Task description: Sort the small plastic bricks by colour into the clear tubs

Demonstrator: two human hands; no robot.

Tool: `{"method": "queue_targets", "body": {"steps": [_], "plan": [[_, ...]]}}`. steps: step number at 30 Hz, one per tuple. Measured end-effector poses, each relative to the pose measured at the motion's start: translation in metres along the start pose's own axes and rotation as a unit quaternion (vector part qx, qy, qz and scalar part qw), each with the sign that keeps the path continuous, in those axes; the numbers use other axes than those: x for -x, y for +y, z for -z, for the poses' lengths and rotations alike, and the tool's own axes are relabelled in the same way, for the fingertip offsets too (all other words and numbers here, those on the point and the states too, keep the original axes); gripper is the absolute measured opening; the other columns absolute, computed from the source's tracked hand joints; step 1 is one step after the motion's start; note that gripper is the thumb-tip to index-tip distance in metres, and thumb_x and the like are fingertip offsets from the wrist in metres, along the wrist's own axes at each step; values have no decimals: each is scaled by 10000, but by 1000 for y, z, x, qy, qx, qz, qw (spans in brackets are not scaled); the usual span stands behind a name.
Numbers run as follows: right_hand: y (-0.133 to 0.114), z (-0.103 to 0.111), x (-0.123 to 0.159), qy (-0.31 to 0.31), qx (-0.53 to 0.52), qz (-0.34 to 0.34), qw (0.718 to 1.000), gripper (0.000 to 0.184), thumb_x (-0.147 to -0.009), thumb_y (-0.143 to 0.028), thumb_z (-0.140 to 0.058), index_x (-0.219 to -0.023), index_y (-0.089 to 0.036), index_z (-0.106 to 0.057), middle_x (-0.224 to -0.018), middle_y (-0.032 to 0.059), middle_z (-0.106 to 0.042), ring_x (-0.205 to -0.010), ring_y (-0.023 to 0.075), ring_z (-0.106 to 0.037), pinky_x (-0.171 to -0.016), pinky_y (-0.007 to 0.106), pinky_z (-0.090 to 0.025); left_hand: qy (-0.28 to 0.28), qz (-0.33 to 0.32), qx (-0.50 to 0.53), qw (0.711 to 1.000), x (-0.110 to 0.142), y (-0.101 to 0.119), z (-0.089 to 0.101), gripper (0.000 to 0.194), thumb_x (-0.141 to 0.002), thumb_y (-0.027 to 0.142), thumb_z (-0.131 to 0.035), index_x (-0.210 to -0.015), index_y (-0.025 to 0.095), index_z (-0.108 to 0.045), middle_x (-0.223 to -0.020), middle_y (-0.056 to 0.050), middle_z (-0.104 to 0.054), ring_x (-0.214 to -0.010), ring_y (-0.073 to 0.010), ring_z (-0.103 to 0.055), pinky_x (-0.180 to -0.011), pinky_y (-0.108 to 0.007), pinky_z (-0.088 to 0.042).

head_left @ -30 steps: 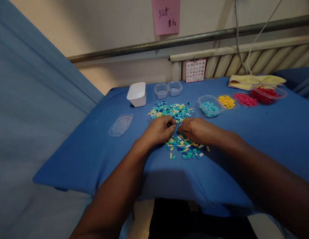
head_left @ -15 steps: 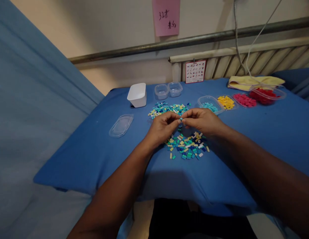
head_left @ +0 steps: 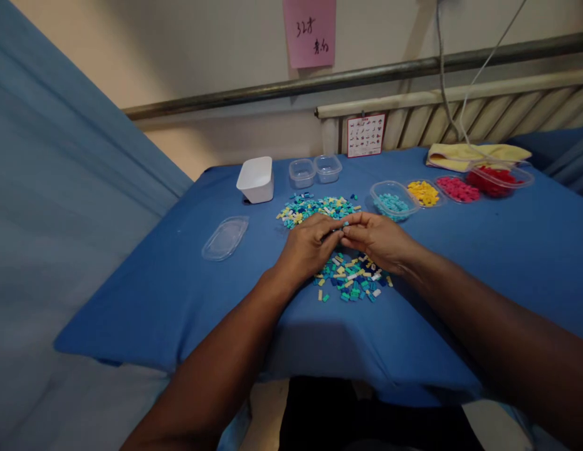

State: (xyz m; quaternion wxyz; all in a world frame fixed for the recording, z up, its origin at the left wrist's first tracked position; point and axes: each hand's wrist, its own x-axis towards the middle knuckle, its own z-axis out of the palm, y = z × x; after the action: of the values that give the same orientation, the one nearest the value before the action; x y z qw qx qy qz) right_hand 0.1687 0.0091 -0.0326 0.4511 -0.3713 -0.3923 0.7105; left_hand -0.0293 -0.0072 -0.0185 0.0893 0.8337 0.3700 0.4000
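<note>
My left hand (head_left: 309, 245) and my right hand (head_left: 376, 238) meet fingertip to fingertip above the blue table (head_left: 178, 294). Both are pinched on a small light-blue brick (head_left: 346, 223) held between them. Under the hands lies a near pile of small mixed bricks (head_left: 351, 280) in teal, yellow, white and dark blue. A second mixed pile (head_left: 315, 207) lies just beyond the hands.
A clear tub of light-blue bricks (head_left: 392, 202) stands right of the far pile, then lots of yellow (head_left: 423, 192), pink (head_left: 457, 188) and red bricks (head_left: 497, 175). A white box (head_left: 256, 179), two empty clear tubs (head_left: 315, 170) and a clear lid (head_left: 224, 238) lie to the left.
Both hands rose from the near pile with a small light-blue brick pinched between them, and now sit a little lower, fingertips still together.
</note>
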Motion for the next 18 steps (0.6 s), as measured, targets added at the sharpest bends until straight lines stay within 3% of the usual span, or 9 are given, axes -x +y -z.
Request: {"method": "queue_targets", "body": {"steps": [6,12,15,18], "plan": [[-4,-7,6,-43,-20,-36,998,242,-817,-75,-827,-1004,-228,-820,-1070,32,-819,-1028,156,-762,-1064,311,-618,11,-47,-55,997,-1,-4,1,181,-1064,193,-696,-1207,214,-803,-1047,-68,-791,-973,-181,-748,-873,-328,-622],[-2,-10,8,-121,-47,-37,991,287,-757,-46,-745,-952,-248,-803,-1108,39,-827,-1175,214,-750,-1198,409,-570,9,-98,-28,995,-2,-2,1,188,-1063,158,-687,-1218,201,-785,-1098,-73,-797,-1023,-173,-757,-907,-317,-625],[-7,-10,10,-122,-50,-31,991,326,-749,-31,-721,-984,-247,-791,-1145,47,-814,-1238,234,-733,-1204,437,-582,11,-77,-20,997,-4,2,6,196,-1072,153,-664,-1222,198,-780,-1127,-74,-811,-1067,-179,-765,-959,-333,-621],[-24,1,12,-68,-50,-19,996,291,-776,-35,-752,-994,-227,-771,-1159,73,-795,-1238,232,-742,-1185,406,-605,60,2,-41,997,-7,1,17,194,-1075,184,-649,-1202,198,-795,-1160,-83,-814,-1104,-204,-761,-1004,-364,-609]]}}
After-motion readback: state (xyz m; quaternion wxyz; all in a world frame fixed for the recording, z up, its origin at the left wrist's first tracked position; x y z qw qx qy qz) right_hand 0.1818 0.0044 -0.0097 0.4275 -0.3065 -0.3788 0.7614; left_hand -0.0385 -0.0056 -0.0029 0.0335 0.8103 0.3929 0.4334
